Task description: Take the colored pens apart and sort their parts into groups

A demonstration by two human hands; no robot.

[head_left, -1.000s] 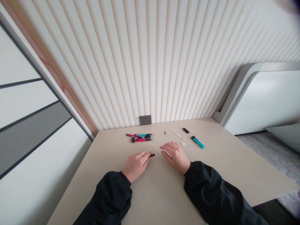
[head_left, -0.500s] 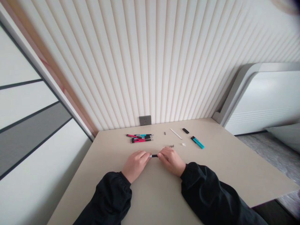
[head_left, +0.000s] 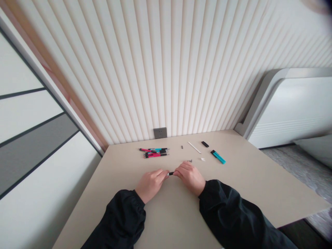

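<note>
Between my two hands lies a slim pen part (head_left: 171,173), black in the middle with a pale piece toward the left; most of it is hidden by fingers. My left hand (head_left: 152,183) pinches its pale left end. The fingers of my right hand (head_left: 188,175) are closed round its right end. Just beyond the right hand are several small dark metallic parts (head_left: 190,160), partly covered by it. A small white piece (head_left: 202,159) lies a bit to their right. Farther back rest a thin white stick (head_left: 194,147) and a tiny grey part (head_left: 182,147).
Pink, blue and black pens (head_left: 155,153) are piled at the back left of the beige table (head_left: 171,221). Blue barrels (head_left: 218,157) and black pieces (head_left: 204,144) lie at the right. A wall socket (head_left: 160,132) sits behind; a bed headboard (head_left: 293,107) stands right.
My hands have come slightly closer, so less of the black part shows between them. The pen part tilts a little more, its right end higher. Things on the table stay put.
</note>
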